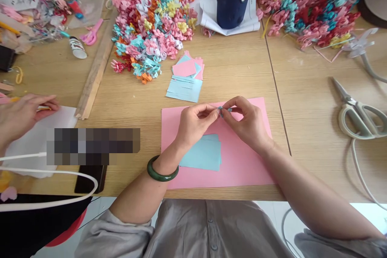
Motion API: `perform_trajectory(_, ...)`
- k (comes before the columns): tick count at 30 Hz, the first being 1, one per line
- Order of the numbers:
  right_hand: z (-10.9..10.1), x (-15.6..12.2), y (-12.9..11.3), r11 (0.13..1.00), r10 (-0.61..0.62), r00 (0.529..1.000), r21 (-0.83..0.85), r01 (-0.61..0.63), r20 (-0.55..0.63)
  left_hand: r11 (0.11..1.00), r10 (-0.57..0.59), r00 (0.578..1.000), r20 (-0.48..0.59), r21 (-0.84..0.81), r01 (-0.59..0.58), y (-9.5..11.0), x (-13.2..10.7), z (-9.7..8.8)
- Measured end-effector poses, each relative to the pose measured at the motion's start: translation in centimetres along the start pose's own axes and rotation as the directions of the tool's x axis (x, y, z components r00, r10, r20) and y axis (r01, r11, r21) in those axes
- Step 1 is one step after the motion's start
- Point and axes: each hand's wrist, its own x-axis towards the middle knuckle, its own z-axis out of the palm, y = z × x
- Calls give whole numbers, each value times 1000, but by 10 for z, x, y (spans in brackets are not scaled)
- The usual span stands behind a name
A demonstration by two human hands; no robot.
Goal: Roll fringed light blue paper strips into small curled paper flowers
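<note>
Between the fingertips of both hands is a small piece of blue paper (pixel 221 109), mostly covered by the fingers. My left hand (pixel 193 124), with a green bangle at the wrist, pinches it from one side. From the other side my right hand (pixel 249 123) pinches it too. Both hands are over a large pink sheet (pixel 244 169). A short stack of light blue paper (pixel 202 154) lies on that sheet, below my left hand. Just beyond the sheet is blue paper cut into strips (pixel 184 88), beside small pink paper rectangles (pixel 184 68).
A heap of coloured paper curls (pixel 157 20) and a dark blue bottle (pixel 231 4) stand at the back. Scissors (pixel 359 117) lie at right. A wooden strip (pixel 96 68) divides the left side, where another person's hand (pixel 24 117) rests near a dark phone (pixel 90 179).
</note>
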Motion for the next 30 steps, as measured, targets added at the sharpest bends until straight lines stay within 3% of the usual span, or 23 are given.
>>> perform_trajectory(5,4,-2,4,982,-121,991,-151,112,-55,991,84,996,-40,109,-79,2,-3,3)
perform_trajectory(10,4,-3,6,855,-337,939,-441,274,-70,996,62,998,-7,65,-61,3,-5,6)
perform_trajectory(14,5,-3,6,836,-380,924,-441,327,-36,999,43,999,-13,34,-43,-1,-3,5)
perform_trajectory(18,2,-2,3,934,-283,959,-232,270,-22,1000,12,996,-86,-1,-12,-3,0,1)
perform_trajectory(21,-1,-1,-1,997,-75,997,30,76,-33,999,43,993,-111,25,-41,-2,1,-1)
perform_trajectory(24,-2,0,-3,970,98,995,226,-94,-6,995,100,989,-109,32,-97,0,-1,0)
perform_trajectory(30,0,2,-2,856,240,960,435,-281,147,954,289,954,-79,113,-279,-1,-3,4)
